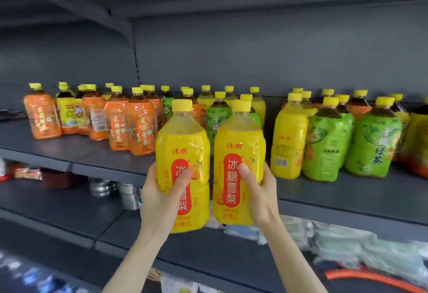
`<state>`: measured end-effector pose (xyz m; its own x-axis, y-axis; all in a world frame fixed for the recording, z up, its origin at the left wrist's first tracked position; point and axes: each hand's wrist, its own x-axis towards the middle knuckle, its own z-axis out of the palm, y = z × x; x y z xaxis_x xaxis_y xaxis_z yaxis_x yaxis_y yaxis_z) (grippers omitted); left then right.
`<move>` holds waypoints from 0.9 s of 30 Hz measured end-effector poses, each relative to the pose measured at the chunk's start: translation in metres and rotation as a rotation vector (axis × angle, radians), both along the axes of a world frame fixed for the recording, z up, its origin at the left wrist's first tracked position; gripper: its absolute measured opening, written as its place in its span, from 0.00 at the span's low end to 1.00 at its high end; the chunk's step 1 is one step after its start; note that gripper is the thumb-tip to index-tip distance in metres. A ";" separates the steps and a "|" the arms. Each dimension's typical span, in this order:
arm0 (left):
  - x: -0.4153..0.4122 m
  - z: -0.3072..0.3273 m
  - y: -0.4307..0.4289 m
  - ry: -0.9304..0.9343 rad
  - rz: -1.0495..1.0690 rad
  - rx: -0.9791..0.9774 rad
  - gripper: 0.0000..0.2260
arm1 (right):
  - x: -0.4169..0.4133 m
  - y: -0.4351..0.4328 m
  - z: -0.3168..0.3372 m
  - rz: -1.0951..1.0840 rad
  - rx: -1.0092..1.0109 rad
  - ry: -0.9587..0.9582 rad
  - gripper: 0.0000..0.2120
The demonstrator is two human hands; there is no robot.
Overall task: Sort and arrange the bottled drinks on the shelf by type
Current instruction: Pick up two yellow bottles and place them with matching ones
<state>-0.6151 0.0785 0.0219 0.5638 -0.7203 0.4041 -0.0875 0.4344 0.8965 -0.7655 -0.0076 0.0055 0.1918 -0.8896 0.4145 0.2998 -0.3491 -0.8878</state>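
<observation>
Just before the shelf [347, 202], the left hand [162, 193] grips one yellow pear-drink bottle [183, 151], the right hand [259, 190] its twin [239, 147], probably for shelving together.

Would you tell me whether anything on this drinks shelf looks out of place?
Yes: one yellow-labelled bottle stands among the orange-labelled bottles on the left, and another yellow bottle stands beside the green-labelled bottles on the right: types are mixed.
</observation>
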 end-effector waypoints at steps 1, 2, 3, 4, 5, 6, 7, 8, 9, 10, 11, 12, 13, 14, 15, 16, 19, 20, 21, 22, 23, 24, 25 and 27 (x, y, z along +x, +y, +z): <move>0.013 0.001 -0.002 0.001 -0.002 0.001 0.22 | 0.012 0.000 0.001 -0.008 -0.001 0.002 0.28; 0.024 0.003 -0.005 0.004 -0.008 0.000 0.22 | 0.023 -0.001 0.002 -0.022 -0.004 0.006 0.28; 0.034 0.004 -0.010 0.002 -0.015 0.000 0.21 | 0.033 -0.005 0.005 -0.037 -0.009 0.012 0.29; 0.043 0.006 -0.016 -0.004 -0.025 0.000 0.21 | 0.042 -0.009 0.007 -0.052 -0.014 0.013 0.29; 0.051 0.007 -0.023 -0.008 -0.037 -0.002 0.21 | 0.049 -0.014 0.009 -0.062 -0.021 0.013 0.29; 0.058 0.008 -0.030 -0.011 -0.050 -0.003 0.20 | 0.056 -0.020 0.011 -0.071 -0.030 0.013 0.28; 0.065 0.009 -0.038 -0.014 -0.062 -0.002 0.20 | 0.063 -0.027 0.012 -0.085 -0.038 0.016 0.28; 0.072 0.010 -0.047 -0.015 -0.075 -0.001 0.20 | 0.069 -0.034 0.013 -0.103 -0.041 0.021 0.27; 0.079 0.009 -0.057 -0.017 -0.091 -0.001 0.20 | 0.074 -0.042 0.012 -0.119 -0.042 0.028 0.26; 0.085 0.008 -0.067 -0.022 -0.106 -0.003 0.21 | 0.080 -0.050 0.010 -0.130 -0.042 0.033 0.24; 0.091 0.006 -0.076 -0.030 -0.119 -0.001 0.22 | 0.084 -0.057 0.008 -0.135 -0.048 0.044 0.23; 0.096 0.005 -0.085 -0.033 -0.128 0.005 0.22 | 0.089 -0.064 0.008 -0.139 -0.052 0.060 0.22; 0.102 0.005 -0.094 -0.036 -0.135 0.012 0.23 | 0.093 -0.070 0.008 -0.140 -0.052 0.080 0.22; 0.108 0.004 -0.103 -0.042 -0.143 0.022 0.23 | 0.098 -0.076 0.008 -0.141 -0.046 0.093 0.21; 0.113 0.003 -0.111 -0.050 -0.152 0.032 0.23 | 0.102 -0.081 0.007 -0.142 -0.041 0.101 0.21; 0.118 0.003 -0.117 -0.057 -0.159 0.038 0.23 | 0.105 -0.085 0.006 -0.143 -0.040 0.109 0.20; 0.130 0.001 -0.134 -0.073 -0.171 0.042 0.25 | 0.112 -0.099 0.007 -0.173 -0.076 0.182 0.20; 0.134 -0.001 -0.138 -0.075 -0.187 0.042 0.25 | 0.114 -0.104 0.006 -0.184 -0.081 0.210 0.20; 0.138 -0.002 -0.142 -0.081 -0.204 0.046 0.24 | 0.116 -0.109 0.005 -0.192 -0.084 0.237 0.21; 0.142 -0.003 -0.146 -0.099 -0.219 0.054 0.24 | 0.119 -0.112 0.005 -0.206 -0.087 0.258 0.22; 0.146 -0.003 -0.149 -0.124 -0.230 0.066 0.25 | 0.122 -0.115 0.004 -0.238 -0.080 0.283 0.25; 0.149 -0.002 -0.153 -0.142 -0.240 0.078 0.25 | 0.124 -0.119 0.002 -0.278 -0.076 0.305 0.29; 0.152 -0.002 -0.158 -0.153 -0.254 0.084 0.24 | 0.126 -0.122 -0.001 -0.312 -0.079 0.329 0.33; 0.157 -0.003 -0.166 -0.169 -0.286 0.101 0.22 | 0.129 -0.127 -0.005 -0.359 -0.094 0.348 0.36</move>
<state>-0.4583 -0.0876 0.0193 0.2645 -0.8806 0.3932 -0.1259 0.3727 0.9194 -0.6365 -0.1345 0.0003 0.0219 -0.8865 0.4621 -0.1619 -0.4593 -0.8734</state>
